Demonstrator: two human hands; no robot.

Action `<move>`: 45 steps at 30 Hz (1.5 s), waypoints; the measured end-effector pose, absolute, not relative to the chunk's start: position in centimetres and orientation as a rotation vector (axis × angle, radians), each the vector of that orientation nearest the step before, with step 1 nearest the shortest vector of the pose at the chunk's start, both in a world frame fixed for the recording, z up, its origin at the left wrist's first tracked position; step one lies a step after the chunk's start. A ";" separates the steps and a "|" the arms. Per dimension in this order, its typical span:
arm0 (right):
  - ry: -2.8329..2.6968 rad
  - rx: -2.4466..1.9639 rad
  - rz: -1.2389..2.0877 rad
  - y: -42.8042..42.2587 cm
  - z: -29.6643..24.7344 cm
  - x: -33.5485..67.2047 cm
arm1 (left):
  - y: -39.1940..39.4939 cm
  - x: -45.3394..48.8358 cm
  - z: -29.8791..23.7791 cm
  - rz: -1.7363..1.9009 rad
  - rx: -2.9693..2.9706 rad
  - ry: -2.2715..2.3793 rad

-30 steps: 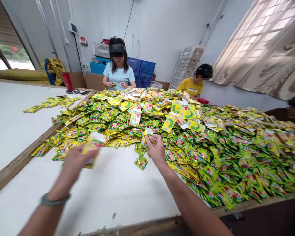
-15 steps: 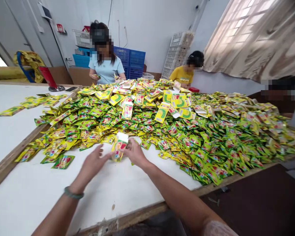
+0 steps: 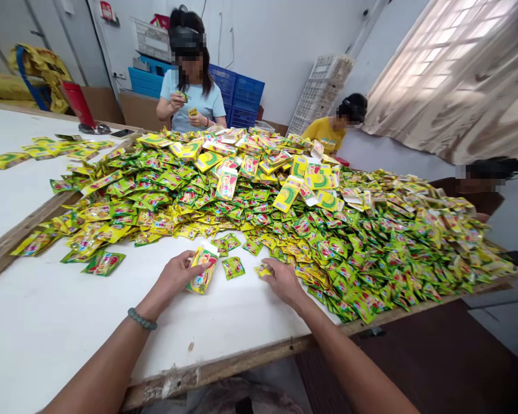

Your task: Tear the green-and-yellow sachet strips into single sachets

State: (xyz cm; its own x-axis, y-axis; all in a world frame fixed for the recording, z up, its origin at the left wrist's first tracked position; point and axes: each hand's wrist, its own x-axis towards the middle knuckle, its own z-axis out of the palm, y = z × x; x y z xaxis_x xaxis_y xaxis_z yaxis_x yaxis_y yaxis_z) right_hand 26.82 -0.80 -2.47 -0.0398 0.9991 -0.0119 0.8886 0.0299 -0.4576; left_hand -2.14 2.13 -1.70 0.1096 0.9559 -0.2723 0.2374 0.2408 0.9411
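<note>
My left hand [image 3: 179,275] is closed round a small yellow carton [image 3: 202,270] printed in green and red, its white flap open at the far end. To the right, my right hand [image 3: 282,280] pinches a small yellow packet [image 3: 263,270] at the near edge of the heap. Between the two hands a green packet [image 3: 233,268] lies flat on the white table [image 3: 224,322]. A few more green packets [image 3: 225,244] lie just beyond it. Behind them rises a large heap of green and yellow packets [image 3: 354,253], with yellow cartons [image 3: 287,194] on top.
Filled-looking cartons [image 3: 38,150] lie at the left, beyond a wooden strip [image 3: 30,225]. A red cup [image 3: 78,103] and a phone [image 3: 123,133] stand or lie near the back. Across the heap are a person in light blue [image 3: 192,92], one in yellow [image 3: 328,135] and another at the right.
The carton has passed into my left hand alone. My right hand has let go of it and moved right to a yellow packet. The view has shifted slightly.
</note>
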 end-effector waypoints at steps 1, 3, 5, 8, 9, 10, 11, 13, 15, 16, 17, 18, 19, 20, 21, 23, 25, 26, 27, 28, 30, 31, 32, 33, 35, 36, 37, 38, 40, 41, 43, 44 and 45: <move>-1.920 -1.875 0.669 -0.4 -2.7 26.1 | 2.2 -2.4 -1.8 0.775 1.279 1.418; -1.735 -1.786 0.957 0.3 -2.9 25.0 | 2.2 -2.9 -1.9 0.695 1.394 1.522; -1.571 -1.671 1.148 0.7 -2.8 24.1 | 2.1 -3.2 -1.6 0.664 1.541 1.694; -1.372 -1.414 1.333 0.4 -2.0 23.0 | 1.7 -2.5 -0.8 0.908 1.787 1.859; -1.334 -1.330 1.382 0.3 -1.6 22.5 | 1.5 -1.9 -0.5 0.998 1.820 1.794; -1.308 -1.256 1.432 0.1 -1.2 21.9 | 1.3 -1.3 -0.2 1.039 1.806 1.659; -1.293 -1.193 1.478 0.0 -0.8 21.2 | 1.0 -0.6 -0.1 1.018 1.738 1.484; -1.283 -1.113 1.528 0.0 -0.2 19.8 | 0.7 0.5 0.0 0.904 1.497 1.149; -1.250 -1.084 1.513 0.2 -0.2 18.6 | 0.5 1.2 -0.2 0.859 1.260 0.977; -1.224 -1.084 1.490 0.4 -0.4 18.1 | 0.5 1.3 -0.3 0.881 1.175 0.958; -1.199 -1.086 1.464 0.6 -0.7 17.7 | 0.6 1.3 -0.5 0.916 1.118 0.963; -1.176 -1.084 1.440 0.8 -1.1 17.5 | 0.6 1.3 -0.6 0.954 1.081 0.980; -1.158 -1.076 1.421 1.0 -1.5 17.3 | 0.7 1.2 -0.7 0.984 1.059 0.998; -1.145 -1.062 1.410 1.1 -1.9 17.2 | 0.8 1.2 -0.8 1.001 1.047 1.011; -1.140 -1.045 1.410 1.1 -2.2 17.1 | 0.9 1.2 -0.9 1.008 1.043 1.018; -1.144 -1.024 1.437 1.1 -2.5 17.0 | 1.1 1.3 -1.1 0.984 1.072 1.020; -1.189 -1.069 1.411 0.9 -2.5 17.1 | 1.3 1.7 -1.2 0.938 1.152 1.043; -1.242 -1.120 1.337 0.7 -2.4 17.1 | 1.3 1.8 -1.3 0.924 1.209 1.073; -1.320 -1.180 1.216 0.5 -2.4 17.2 | 1.3 2.0 -1.4 0.924 1.270 1.113; -1.416 -1.233 1.055 0.3 -2.3 17.2 | 1.4 2.1 -1.4 0.936 1.324 1.153; -1.612 -1.281 0.716 0.0 -2.3 17.5 | 1.3 2.3 -1.3 0.973 1.397 1.220; -1.692 -1.279 0.589 -0.1 -2.4 17.6 | 1.3 2.3 -1.3 0.985 1.414 1.251; -1.747 -1.275 0.514 -0.2 -2.4 17.7 | 1.2 2.3 -1.3 0.986 1.430 1.287; -1.764 -1.282 0.497 -0.2 -2.4 17.8 | 1.2 2.2 -1.2 0.979 1.463 1.330; -1.712 -1.316 0.637 0.1 -2.2 18.0 | 1.0 2.1 -1.2 0.957 1.635 1.400; -1.659 -1.325 0.765 0.3 -2.0 18.1 | 0.8 2.0 -1.2 0.948 1.761 1.400; -1.613 -1.318 0.902 0.5 -1.6 18.1 | 0.7 2.0 -1.2 0.944 1.889 1.369; -1.590 -1.296 1.025 0.7 -1.2 18.2 | 0.6 2.0 -1.2 0.949 1.993 1.318; -1.623 -1.248 1.172 1.3 -0.1 18.1 | 0.5 2.0 -1.1 0.978 2.043 1.235; -1.649 -1.239 1.203 1.6 0.4 18.1 | 0.6 2.1 -0.9 0.994 1.983 1.228; -1.646 -1.241 1.240 2.5 1.3 17.9 | 1.2 2.2 -0.4 1.054 1.746 1.224; -1.615 -1.240 1.250 2.9 1.5 17.9 | 1.6 2.3 0.0 1.084 1.597 1.199; -1.580 -1.238 1.247 3.4 1.7 17.9 | 2.1 2.4 0.3 1.107 1.453 1.154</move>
